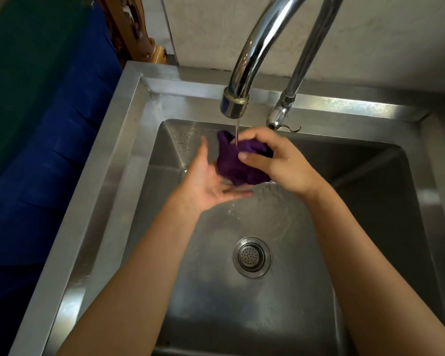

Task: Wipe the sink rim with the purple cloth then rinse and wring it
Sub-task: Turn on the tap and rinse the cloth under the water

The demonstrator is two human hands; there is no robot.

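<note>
Now right hand (275, 160) grips purple cloth (235, 165) under stream; left hand (208, 181) open beneath.

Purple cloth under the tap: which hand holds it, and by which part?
The right hand grips the bunched purple cloth by its upper right side. The open left hand lies against its left side without closing on it.

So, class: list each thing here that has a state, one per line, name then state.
Tap: running.
Cloth: bunched, under the stream.
Right hand: gripping the cloth.
Left hand: open, beside the cloth.
Sink: wet.
Drain: strainer in.
</note>
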